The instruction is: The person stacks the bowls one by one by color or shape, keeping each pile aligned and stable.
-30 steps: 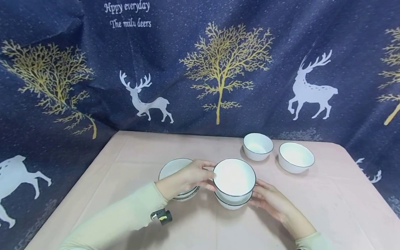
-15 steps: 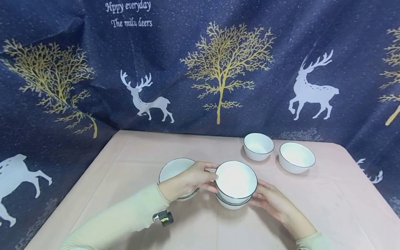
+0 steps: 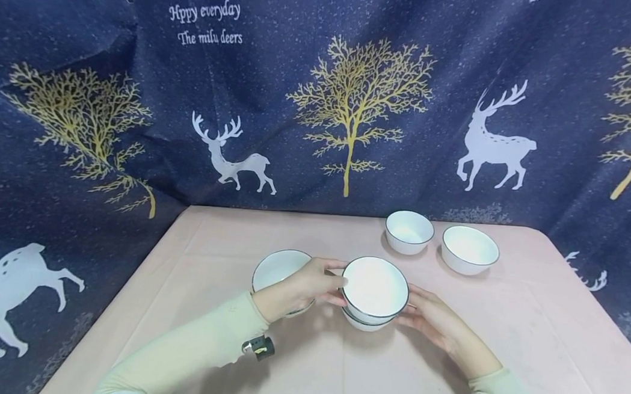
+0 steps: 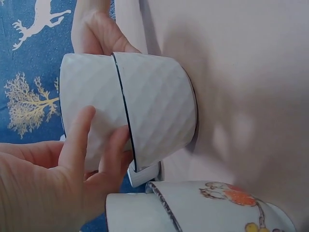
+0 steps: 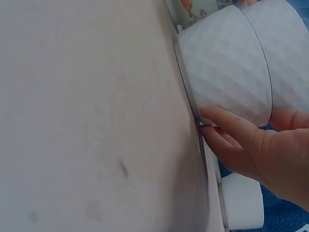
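Upper bowl [image 3: 375,288] nested in lower bowl [image 4: 161,106], hands [image 3: 311,280] [image 3: 431,320] either side, left pinching upper, right seemingly gripping lower

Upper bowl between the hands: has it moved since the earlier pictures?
Yes: the upper bowl moved slightly down in the head view, away from the table's far edge.

In the head view, the upper bowl [image 3: 376,290] mostly hides the lower bowl [image 3: 366,325].

A white upper bowl [image 3: 375,285], dimpled outside with a thin dark rim, mouth up, sits partway inside the matching lower bowl [image 3: 366,326]. The pair is at about five o'clock from the head view's centre, the lower mostly hidden.
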### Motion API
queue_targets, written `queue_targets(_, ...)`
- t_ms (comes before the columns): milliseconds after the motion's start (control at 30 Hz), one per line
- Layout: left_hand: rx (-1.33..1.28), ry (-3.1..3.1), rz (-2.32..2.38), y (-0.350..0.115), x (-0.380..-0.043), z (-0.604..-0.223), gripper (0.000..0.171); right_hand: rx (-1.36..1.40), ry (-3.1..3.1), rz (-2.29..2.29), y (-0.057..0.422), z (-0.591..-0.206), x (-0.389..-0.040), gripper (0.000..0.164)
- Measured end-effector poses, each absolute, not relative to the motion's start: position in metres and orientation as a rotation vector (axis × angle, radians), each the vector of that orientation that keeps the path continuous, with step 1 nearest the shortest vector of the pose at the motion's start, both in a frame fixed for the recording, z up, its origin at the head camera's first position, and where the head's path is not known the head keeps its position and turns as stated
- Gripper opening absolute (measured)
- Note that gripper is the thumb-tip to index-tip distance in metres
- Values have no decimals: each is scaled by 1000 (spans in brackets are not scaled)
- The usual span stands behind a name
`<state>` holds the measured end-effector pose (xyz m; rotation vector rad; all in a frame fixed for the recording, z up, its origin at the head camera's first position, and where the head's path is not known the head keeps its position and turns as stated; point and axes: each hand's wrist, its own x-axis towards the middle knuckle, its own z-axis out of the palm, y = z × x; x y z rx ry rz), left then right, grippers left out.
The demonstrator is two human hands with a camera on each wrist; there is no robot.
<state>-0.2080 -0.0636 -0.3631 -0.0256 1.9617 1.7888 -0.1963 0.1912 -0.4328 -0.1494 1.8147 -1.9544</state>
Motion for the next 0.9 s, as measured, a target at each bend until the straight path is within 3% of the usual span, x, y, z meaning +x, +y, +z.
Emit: queue_targets(900,115,2132,1638,-62,-192,-365,59,-92,1795,-1959,189,-431,-198,65)
